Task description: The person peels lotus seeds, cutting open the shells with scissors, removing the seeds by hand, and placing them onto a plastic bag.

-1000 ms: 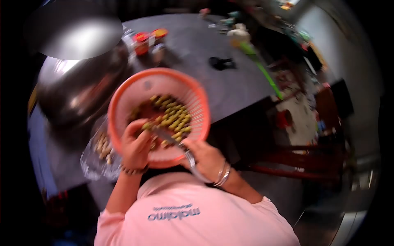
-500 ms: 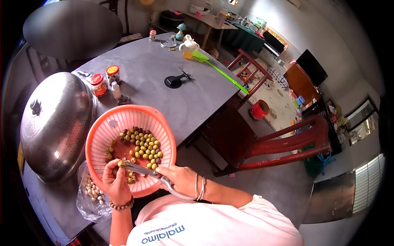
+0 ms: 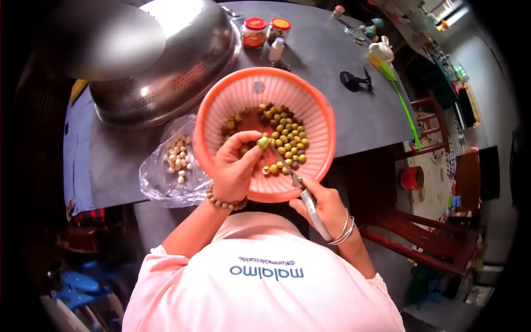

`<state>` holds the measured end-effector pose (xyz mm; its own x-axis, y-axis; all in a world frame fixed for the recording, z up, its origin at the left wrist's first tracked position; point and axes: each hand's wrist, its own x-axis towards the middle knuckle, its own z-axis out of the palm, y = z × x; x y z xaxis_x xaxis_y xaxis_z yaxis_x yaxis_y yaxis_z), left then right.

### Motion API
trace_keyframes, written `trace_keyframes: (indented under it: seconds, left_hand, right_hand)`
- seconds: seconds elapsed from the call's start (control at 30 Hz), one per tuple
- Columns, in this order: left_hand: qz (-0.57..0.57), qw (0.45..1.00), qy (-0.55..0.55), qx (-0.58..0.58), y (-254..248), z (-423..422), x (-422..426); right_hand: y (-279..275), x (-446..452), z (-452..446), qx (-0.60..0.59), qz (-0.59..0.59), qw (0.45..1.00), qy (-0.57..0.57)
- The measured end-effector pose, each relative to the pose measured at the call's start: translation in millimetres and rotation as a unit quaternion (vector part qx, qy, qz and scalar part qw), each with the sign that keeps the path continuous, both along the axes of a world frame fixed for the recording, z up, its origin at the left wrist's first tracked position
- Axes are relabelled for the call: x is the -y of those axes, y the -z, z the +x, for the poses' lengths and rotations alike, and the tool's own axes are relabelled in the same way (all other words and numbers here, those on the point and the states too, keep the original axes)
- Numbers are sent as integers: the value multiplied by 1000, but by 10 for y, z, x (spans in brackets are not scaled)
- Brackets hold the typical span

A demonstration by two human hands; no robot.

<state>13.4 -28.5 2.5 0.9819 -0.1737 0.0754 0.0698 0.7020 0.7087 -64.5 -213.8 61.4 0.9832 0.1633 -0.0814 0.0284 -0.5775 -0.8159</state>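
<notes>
My left hand (image 3: 232, 169) pinches a green lotus seed (image 3: 264, 142) between thumb and fingertips, above the orange plastic basket (image 3: 327, 119). Wrapped round the grey handles of a pair of scissors (image 3: 308, 207) is my right hand (image 3: 327, 213); the metal blades point at the seed and their tips are close to or touching it. Inside the basket lie many green and dark brown lotus seeds (image 3: 287, 133). Left of the basket, a clear plastic bag (image 3: 157, 185) holds pale peeled seeds (image 3: 177, 157).
A large perforated steel cover (image 3: 182, 72) stands behind the bag on the grey table (image 3: 326, 50). Two red-lidded jars (image 3: 254, 36) and a small white bottle (image 3: 276, 51) are beyond the basket. A black stand (image 3: 354, 82), green fly swatter (image 3: 404, 105) and wooden chair (image 3: 420, 235) are at right.
The view has swung, so the basket and table appear further right and higher. My left hand still pinches a seed, and the scissors now point more steeply up at it.
</notes>
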Motion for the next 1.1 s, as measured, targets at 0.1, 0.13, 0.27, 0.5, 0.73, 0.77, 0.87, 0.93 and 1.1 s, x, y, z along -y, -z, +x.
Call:
trace_keyframes:
  seconds: [0.1, 0.13, 0.27, 0.5, 0.73, 0.77, 0.87, 0.93, 1.1]
  left_hand:
    - [-24, 999, 12, -24, -20, 16, -5]
    - [-31, 999, 13, -36, -38, 18, -9]
    - [-61, 997, 40, -33, -81, 18, -57]
    - [-47, 998, 0, -34, -100, 17, -70]
    - [4, 999, -33, -18, -115, -31, -60]
    - [5, 999, -34, -19, -121, -34, -54]
    - [16, 999, -42, -23, -144, -38, -48]
    - [24, 998, -53, -40, -165, -39, -44]
    - [-15, 998, -64, -23, -104, -68, -147]
  right_hand:
    - [-25, -42, 39, -10, 15, 1000, 0]
    - [-41, -58, 54, 10, -5, 1000, 4]
    - [7, -79, 76, 65, -64, 996, 7]
    - [-12, -110, 85, 89, -133, 987, 6]
    - [-51, -101, 86, 61, -140, 988, 0]
    - [-48, -94, 86, 50, -121, 991, -2]
    - [-18, -62, 70, 29, -71, 997, 8]
    - [-25, -54, 71, 15, -44, 999, 21]
    - [18, -69, 80, 63, -172, 983, -4]
